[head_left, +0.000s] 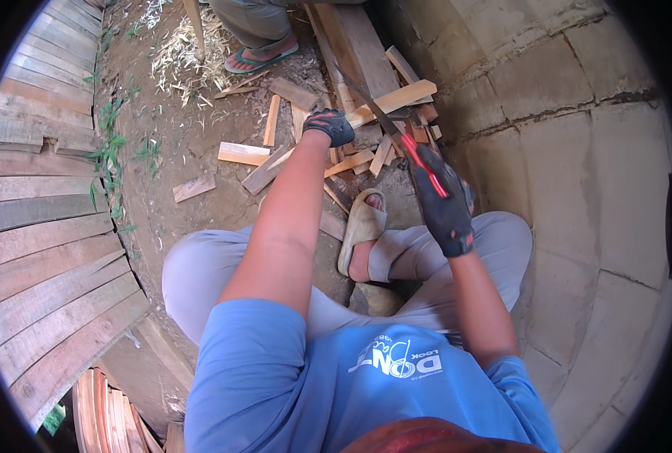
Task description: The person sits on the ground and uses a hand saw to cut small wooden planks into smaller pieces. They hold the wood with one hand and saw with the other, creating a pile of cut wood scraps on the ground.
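My left hand (330,127), in a dark glove with reddish patches, is closed around the near end of a pale wood strip (398,101). The strip points up and to the right over a scatter of wood pieces. A black glove with red trim covers my right hand (441,198), closed around the handle of a machete (372,104). Its long dark blade slants up and left and crosses the strip in this view; whether they touch, I cannot tell. My fingers mostly hide the handle.
Wood offcuts (244,153) lie on the dirt around my sandalled foot (364,226). Longer boards (366,53) rest beyond. Another person's foot in a green flip-flop (262,59) is near wood shavings (189,60). A block wall (555,151) rises right, a plank fence (41,226) left.
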{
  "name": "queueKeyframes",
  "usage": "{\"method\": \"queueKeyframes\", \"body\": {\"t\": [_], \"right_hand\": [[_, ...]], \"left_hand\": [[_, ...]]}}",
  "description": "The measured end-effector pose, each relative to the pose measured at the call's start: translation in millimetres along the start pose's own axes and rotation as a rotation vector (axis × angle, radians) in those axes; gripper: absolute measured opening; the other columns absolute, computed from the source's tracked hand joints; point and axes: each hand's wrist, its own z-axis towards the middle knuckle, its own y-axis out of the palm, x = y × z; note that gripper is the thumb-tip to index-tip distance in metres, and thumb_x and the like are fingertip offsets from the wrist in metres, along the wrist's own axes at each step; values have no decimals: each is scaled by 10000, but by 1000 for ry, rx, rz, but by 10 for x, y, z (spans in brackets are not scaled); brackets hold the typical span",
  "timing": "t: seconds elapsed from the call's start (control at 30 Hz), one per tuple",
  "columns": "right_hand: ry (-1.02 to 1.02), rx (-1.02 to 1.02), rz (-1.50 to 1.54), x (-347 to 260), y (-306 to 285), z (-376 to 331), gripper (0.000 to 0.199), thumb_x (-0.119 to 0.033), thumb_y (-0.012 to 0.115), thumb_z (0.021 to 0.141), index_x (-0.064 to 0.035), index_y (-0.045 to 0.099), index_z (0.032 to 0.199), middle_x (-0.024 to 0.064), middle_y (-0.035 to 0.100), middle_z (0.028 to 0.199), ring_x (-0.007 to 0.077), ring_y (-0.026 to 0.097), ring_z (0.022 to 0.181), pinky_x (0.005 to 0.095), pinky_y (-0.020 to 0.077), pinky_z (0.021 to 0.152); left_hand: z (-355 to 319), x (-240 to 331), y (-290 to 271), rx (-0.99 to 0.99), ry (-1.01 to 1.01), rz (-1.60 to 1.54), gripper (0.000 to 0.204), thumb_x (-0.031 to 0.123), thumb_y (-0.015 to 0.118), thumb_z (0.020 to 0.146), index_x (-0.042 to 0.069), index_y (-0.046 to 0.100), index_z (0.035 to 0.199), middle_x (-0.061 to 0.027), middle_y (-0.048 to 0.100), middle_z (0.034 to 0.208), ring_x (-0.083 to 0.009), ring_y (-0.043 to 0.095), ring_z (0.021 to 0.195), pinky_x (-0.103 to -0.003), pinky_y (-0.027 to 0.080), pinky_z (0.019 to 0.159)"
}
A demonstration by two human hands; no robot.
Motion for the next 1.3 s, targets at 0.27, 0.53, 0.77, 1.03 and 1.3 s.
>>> {"method": "queueKeyframes", "body": {"t": [0.27, 0.53, 0.77, 1.03, 1.3], "right_hand": [[155, -13, -92, -194, -710, -1055, 371, -197, 694, 1003, -146, 714, 1370, 166, 770, 1222, 347, 760, 1098, 430, 584, 946], [-33, -25, -34, 64, 403, 347, 362, -244, 632, 1044, -108, 693, 1374, 192, 729, 1286, 372, 700, 1181, 441, 544, 995], [-57, 5, 50, 172, 896, 927, 398, -258, 629, 1049, -93, 663, 1409, 205, 733, 1259, 373, 705, 1170, 446, 543, 994], [50, -5, -23, 143, 81, -332, 390, -235, 653, 1043, -80, 675, 1401, 214, 719, 1323, 358, 715, 1201, 440, 559, 984], [222, -24, -89, -214, -712, -1084, 362, -89, 700, 1010, -59, 708, 1371, 165, 767, 1239, 230, 750, 1104, 364, 572, 949]], "left_hand": [[-101, 21, 54, 46, 11, -58, 495, 314, 633, 793, 67, 768, 1201, -207, 740, 1264, -378, 718, 1157, -463, 571, 989], [-151, 82, -17, 13, -8, -87, 485, 303, 604, 824, 93, 784, 1222, -171, 733, 1320, -327, 707, 1222, -440, 556, 1025], [-160, 105, -16, -7, -31, -97, 499, 304, 594, 844, 97, 767, 1263, -152, 722, 1352, -326, 696, 1245, -436, 548, 1045], [-203, 68, 5, 12, -34, -85, 489, 312, 570, 880, 102, 764, 1277, -144, 715, 1374, -313, 692, 1263, -440, 539, 1068], [-205, 81, 21, 47, -46, -132, 500, 324, 610, 844, 90, 753, 1263, -170, 732, 1320, -332, 708, 1214, -446, 558, 1025]]}}
